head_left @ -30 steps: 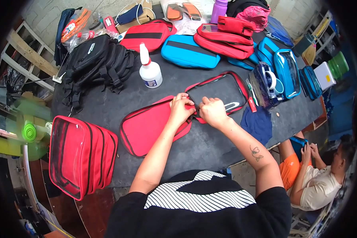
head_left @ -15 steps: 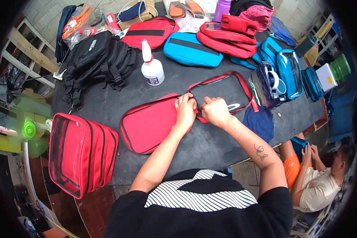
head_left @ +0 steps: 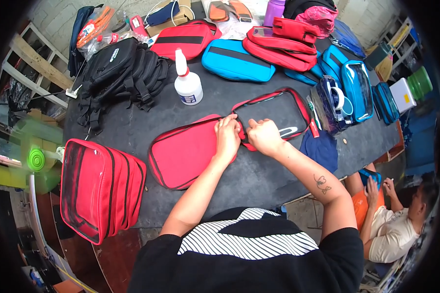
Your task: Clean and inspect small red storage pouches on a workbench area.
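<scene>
An opened-out red zip pouch lies on the dark table in front of me. Its red fabric panel (head_left: 183,154) is on the left, and its clear window half (head_left: 274,115), edged in red and black, is on the right. My left hand (head_left: 227,134) is closed on the pouch's edge at the join between the halves. Just to the right, my right hand (head_left: 264,136) is curled in a pinch at the same join. Whatever its fingertips hold is hidden beneath them. A white bottle (head_left: 188,88) with a red collar stands beyond the pouch.
Stacked red pouches (head_left: 102,190) stand at the near left. Black backpacks (head_left: 122,73) lie at the far left. Blue (head_left: 237,61) and red pouches (head_left: 281,49) line the back. A dark blue cloth (head_left: 320,149) lies right. A co-worker (head_left: 396,219) sits at the lower right.
My right hand has shifted very slightly left at the join. My left hand stays in place. The co-worker's hands have moved over a blue pouch.
</scene>
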Action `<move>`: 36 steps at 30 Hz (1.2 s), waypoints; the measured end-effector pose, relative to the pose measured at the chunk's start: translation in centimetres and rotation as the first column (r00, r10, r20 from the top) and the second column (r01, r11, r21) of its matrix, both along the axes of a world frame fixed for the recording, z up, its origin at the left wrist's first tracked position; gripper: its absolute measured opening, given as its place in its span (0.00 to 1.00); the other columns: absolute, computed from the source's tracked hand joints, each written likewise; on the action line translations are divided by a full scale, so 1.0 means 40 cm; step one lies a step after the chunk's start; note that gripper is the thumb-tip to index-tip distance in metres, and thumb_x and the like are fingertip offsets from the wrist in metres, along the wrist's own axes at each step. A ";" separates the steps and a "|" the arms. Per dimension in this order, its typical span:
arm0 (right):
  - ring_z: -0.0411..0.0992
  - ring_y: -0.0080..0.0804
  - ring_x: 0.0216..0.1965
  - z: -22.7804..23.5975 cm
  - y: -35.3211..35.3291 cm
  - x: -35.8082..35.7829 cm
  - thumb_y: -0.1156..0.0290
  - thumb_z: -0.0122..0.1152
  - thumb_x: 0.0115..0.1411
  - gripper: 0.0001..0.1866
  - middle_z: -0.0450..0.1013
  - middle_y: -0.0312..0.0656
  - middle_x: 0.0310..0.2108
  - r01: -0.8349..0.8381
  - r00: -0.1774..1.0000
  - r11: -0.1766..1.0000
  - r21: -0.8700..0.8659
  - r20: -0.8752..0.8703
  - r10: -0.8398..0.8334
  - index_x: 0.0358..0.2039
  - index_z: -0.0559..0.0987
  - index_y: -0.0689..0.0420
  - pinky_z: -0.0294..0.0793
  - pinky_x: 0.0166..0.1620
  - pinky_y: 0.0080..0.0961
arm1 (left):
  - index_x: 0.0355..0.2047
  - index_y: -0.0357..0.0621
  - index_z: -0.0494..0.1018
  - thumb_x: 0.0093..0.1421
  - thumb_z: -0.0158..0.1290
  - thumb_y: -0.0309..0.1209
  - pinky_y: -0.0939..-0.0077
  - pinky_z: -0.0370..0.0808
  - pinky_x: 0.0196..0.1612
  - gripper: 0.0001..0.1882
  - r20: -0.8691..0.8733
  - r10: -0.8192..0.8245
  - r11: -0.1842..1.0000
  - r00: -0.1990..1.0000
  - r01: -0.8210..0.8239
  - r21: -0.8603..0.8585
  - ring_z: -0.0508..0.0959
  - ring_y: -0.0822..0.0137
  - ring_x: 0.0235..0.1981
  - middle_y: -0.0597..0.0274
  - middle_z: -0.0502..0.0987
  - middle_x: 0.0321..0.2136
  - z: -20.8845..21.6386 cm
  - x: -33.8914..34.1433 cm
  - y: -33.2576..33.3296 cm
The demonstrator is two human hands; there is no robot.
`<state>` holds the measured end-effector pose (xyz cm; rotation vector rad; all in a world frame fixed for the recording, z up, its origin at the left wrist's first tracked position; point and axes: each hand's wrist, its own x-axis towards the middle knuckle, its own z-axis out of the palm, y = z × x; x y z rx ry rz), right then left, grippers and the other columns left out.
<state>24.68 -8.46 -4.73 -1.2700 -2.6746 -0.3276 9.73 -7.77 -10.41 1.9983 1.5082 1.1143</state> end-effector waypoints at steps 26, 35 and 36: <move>0.75 0.35 0.25 0.021 0.041 -0.011 0.69 0.58 0.43 0.05 0.71 0.41 0.22 0.077 0.995 0.997 -0.011 -0.066 -0.078 0.16 0.77 0.54 0.72 0.30 0.33 | 0.29 0.40 0.74 0.52 0.51 0.22 0.55 0.59 0.51 0.04 0.038 0.039 0.997 0.999 -0.041 0.061 0.70 0.55 0.47 0.58 0.73 0.42 -0.023 -0.004 0.021; 0.72 0.41 0.43 0.048 -0.168 0.257 0.68 0.63 0.56 0.17 0.73 0.48 0.40 0.623 0.290 0.722 -0.300 -0.769 -0.570 0.44 0.75 0.61 0.69 0.48 0.31 | 0.34 0.42 0.72 0.56 0.50 0.22 0.70 0.72 0.38 0.06 0.429 -0.478 0.877 0.767 0.445 0.181 0.74 0.65 0.33 0.59 0.74 0.29 0.205 0.123 -0.194; 0.71 0.41 0.43 0.019 -0.192 0.289 0.67 0.63 0.56 0.18 0.72 0.48 0.40 0.668 0.254 0.672 -0.319 -0.751 -0.609 0.45 0.74 0.61 0.69 0.49 0.32 | 0.37 0.43 0.73 0.51 0.51 0.21 0.61 0.69 0.48 0.11 0.279 -0.635 0.772 0.720 0.606 0.193 0.73 0.56 0.43 0.55 0.74 0.38 0.211 0.160 -0.244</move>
